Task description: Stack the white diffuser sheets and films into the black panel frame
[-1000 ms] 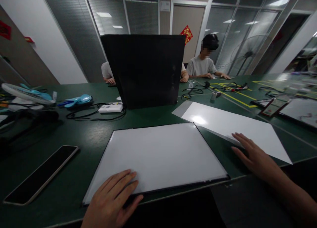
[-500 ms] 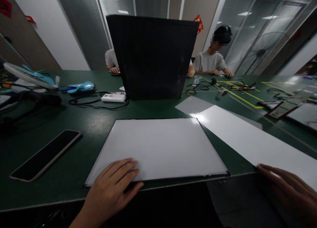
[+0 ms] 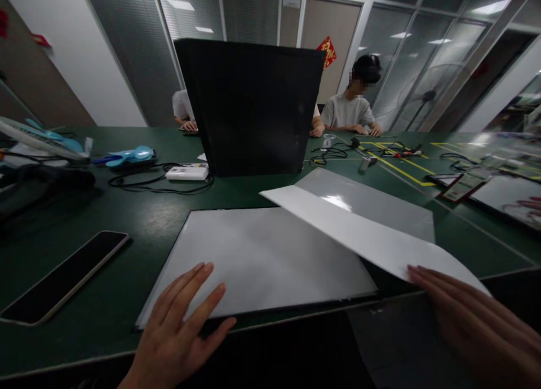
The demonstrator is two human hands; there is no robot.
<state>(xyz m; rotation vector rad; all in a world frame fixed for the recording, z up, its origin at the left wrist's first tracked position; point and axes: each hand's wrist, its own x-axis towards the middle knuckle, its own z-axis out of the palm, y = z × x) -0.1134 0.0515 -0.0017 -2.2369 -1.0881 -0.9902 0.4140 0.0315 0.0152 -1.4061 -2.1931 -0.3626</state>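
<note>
Mid-handling, by the look of it: the white sheet (image 3: 363, 237) is up off the table (image 3: 114, 299), its far-left corner over the whiteboard (image 3: 253, 265), the rest running right over the grey sheet (image 3: 389, 208); it isn't lying flat on anything yet. Whiteboard lies flat at the near edge of the table, no writing visible on it. Left hand (image 3: 180, 327) rests over the whiteboard's near-left corner, fingers spread, gripping nothing. Right hand (image 3: 473, 315) seems closed on the white sheet's near edge toward its right end, which bends there; thumb hidden, so exact pinch can't be told. Count: one white sheet in hand, one grey sheet below it, one whiteboard in front of the person, one phone (image 3: 67, 276) to the left, one black panel (image 3: 253, 107) standing behind, one white box (image 3: 186, 172) beside cables, one light-blue item (image 3: 135, 157) farther left. Two co-workers across the table: one in a grey top (image 3: 349, 111), one mostly behind the panel, light sleeve (image 3: 182, 104) showing. Far-right clutter too blurred to count.
</note>
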